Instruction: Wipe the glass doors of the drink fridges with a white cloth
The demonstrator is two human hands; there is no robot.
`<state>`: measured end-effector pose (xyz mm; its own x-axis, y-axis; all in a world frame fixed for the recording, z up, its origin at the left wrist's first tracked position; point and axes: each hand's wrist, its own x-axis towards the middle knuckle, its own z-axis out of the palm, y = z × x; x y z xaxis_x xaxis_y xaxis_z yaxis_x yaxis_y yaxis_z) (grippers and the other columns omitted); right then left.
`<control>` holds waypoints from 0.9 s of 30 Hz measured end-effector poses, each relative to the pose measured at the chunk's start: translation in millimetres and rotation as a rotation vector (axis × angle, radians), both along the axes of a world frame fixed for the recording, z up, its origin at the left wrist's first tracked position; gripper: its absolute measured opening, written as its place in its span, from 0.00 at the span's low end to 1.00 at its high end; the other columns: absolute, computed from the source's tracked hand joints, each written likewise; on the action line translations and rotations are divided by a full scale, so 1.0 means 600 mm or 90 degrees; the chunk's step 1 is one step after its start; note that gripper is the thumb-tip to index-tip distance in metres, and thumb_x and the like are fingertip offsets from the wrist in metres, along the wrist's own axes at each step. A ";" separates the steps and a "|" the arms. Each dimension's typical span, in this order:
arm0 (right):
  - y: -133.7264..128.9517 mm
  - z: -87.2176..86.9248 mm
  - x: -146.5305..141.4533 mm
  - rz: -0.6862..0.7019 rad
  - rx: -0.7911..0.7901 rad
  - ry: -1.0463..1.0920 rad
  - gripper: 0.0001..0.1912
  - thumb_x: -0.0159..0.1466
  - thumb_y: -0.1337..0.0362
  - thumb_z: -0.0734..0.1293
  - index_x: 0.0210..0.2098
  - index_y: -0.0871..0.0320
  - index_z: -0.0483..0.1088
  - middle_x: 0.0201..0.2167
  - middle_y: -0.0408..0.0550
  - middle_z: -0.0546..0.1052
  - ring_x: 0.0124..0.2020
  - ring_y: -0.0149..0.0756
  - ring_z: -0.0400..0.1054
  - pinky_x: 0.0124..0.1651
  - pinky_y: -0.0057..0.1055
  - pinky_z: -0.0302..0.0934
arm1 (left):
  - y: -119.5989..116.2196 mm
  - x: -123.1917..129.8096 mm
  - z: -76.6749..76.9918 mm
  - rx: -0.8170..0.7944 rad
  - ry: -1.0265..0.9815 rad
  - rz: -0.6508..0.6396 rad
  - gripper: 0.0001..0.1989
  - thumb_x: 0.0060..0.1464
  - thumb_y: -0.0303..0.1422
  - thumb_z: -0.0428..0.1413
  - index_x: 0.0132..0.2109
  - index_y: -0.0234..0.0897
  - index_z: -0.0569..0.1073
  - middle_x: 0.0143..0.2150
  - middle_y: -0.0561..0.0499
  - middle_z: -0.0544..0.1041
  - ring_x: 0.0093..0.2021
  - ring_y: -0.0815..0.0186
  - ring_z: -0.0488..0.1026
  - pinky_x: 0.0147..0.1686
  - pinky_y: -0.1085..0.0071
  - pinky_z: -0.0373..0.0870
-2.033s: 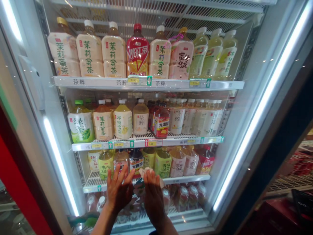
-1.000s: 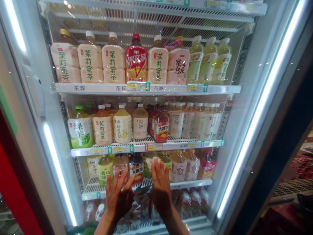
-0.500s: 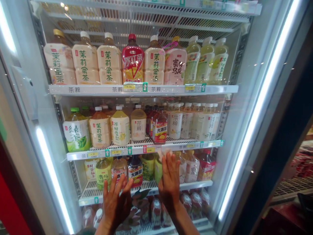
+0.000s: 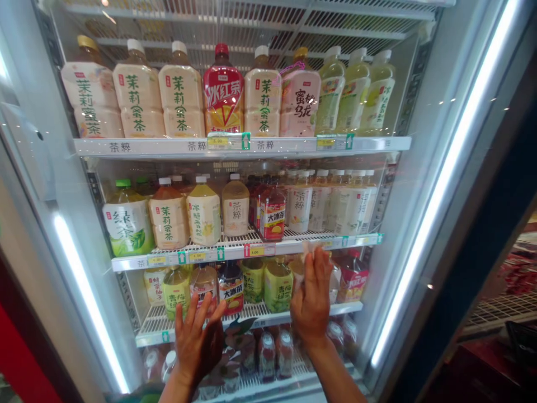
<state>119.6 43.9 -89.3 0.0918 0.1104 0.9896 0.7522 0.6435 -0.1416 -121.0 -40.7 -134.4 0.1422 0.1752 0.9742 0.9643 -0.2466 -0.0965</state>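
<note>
My left hand [image 4: 198, 334] rests palm-forward, fingers spread, against the glass door in front of the bottles. My right hand [image 4: 311, 299] lies flat on the same glass, its fingers close together and pointing up. A thin, pale, tissue-like piece [image 4: 307, 246] shows at its fingertips; most of it is hidden under the hand. Behind the left hand stand a red-labelled tea bottle [image 4: 204, 282] and a dark iced tea bottle [image 4: 231, 288]. A green tea bottle [image 4: 278, 286] appears just left of my right hand.
Bottled drinks fill several shelves behind the glass; a red bottle [image 4: 224, 92] stands on the upper shelf [image 4: 159, 146]. A light strip [image 4: 444, 179] runs down the right side, and another light strip [image 4: 90, 302] down the left. A wire rack [image 4: 495, 308] is at far right.
My right hand has slid right and slightly up across the glass, with the pale piece moving along. My left hand stays nearly in place. The view has shifted slightly.
</note>
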 end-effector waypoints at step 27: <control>-0.013 -0.031 -0.006 -0.016 -0.025 0.064 0.38 0.70 0.78 0.52 0.77 0.54 0.45 0.77 0.50 0.49 0.77 0.47 0.43 0.75 0.64 0.44 | -0.001 0.001 0.003 0.008 0.014 -0.006 0.30 0.59 0.27 0.59 0.67 0.49 0.69 0.76 0.54 0.58 0.78 0.61 0.50 0.78 0.52 0.39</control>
<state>116.2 36.3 -107.6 0.1937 0.1448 0.9703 0.7484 0.6176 -0.2416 -120.4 -41.5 -132.5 0.1660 0.1618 0.9728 0.9595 -0.2544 -0.1214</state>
